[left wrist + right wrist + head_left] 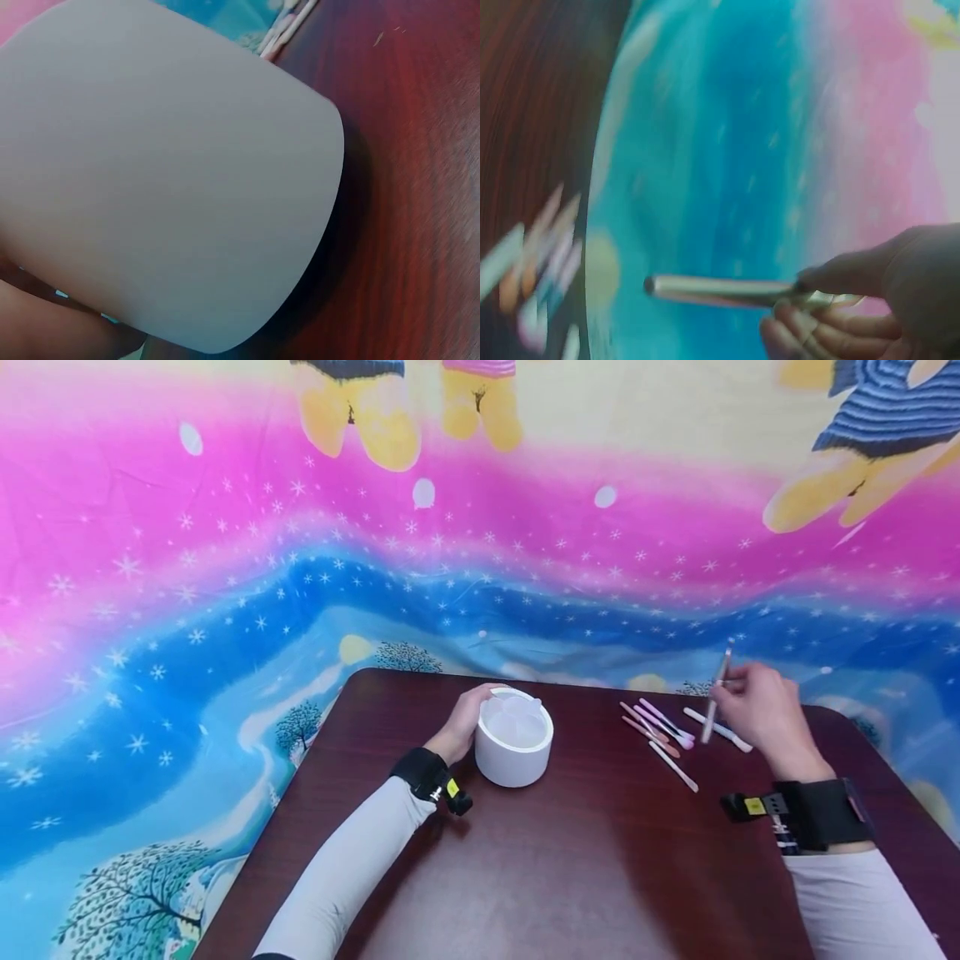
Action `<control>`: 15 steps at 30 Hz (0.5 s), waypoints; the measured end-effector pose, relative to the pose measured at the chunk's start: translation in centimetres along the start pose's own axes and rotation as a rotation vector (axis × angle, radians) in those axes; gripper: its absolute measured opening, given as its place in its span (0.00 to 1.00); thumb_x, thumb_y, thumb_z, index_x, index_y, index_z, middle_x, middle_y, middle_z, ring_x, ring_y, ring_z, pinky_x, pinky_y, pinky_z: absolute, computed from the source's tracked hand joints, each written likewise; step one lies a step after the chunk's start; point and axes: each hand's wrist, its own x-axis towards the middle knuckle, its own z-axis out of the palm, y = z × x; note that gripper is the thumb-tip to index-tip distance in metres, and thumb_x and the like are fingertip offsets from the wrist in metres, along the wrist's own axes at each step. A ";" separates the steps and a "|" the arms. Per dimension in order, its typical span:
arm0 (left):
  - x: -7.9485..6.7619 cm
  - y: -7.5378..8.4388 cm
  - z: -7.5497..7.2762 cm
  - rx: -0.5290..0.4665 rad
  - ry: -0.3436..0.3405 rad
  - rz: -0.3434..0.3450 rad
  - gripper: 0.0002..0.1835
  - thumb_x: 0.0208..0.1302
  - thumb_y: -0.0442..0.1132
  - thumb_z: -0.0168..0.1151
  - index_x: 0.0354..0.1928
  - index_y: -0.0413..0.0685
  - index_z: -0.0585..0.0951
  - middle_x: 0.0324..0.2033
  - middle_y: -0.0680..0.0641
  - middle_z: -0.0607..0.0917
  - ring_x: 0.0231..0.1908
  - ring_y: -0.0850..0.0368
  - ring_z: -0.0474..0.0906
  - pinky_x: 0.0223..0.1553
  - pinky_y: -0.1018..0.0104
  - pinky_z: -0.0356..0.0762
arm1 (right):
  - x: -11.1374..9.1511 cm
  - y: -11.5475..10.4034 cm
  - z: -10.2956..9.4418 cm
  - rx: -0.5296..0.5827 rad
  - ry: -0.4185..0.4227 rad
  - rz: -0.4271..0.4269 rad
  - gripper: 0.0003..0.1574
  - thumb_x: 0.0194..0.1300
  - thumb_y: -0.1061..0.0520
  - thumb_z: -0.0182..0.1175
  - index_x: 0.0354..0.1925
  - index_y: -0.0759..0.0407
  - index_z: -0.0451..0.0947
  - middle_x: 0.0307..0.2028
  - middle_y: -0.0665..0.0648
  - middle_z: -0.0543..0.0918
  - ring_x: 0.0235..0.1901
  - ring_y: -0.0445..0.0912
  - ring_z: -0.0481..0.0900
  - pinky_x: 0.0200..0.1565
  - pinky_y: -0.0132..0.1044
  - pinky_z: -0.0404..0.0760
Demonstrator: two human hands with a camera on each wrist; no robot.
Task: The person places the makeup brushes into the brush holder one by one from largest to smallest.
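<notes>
On the table stands a white round brush holder (512, 764) with a translucent, petal-shaped insert (517, 717) inside its rim. My left hand (467, 718) grips its left and far side; in the left wrist view the holder's smooth wall (180, 172) fills most of the picture, with part of the hand (52, 326) at the lower left. Over at the right, my right hand (765, 714) pinches a slim, pale makeup brush (717, 697) above the table. In the right wrist view this brush (712, 289) points left from between thumb and fingers, its bristles not clearly visible.
Several makeup brushes (660, 727), pink and white, lie in a loose group between the holder and my right hand. A white-handled one (717, 729) lies beneath the raised brush. Behind the dark wooden table (540, 877) hangs a colourful printed cloth (480, 552).
</notes>
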 end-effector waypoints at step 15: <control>-1.1 -0.6 2.5 0.040 -0.139 0.020 0.22 0.61 0.35 0.42 0.55 0.45 0.77 0.51 0.48 0.79 0.50 0.56 0.73 0.55 0.55 0.66 | 0.4 -9.3 4.9 0.435 -0.012 -0.210 0.18 0.63 0.54 0.59 0.49 0.61 0.71 0.38 0.57 0.81 0.33 0.45 0.80 0.32 0.29 0.79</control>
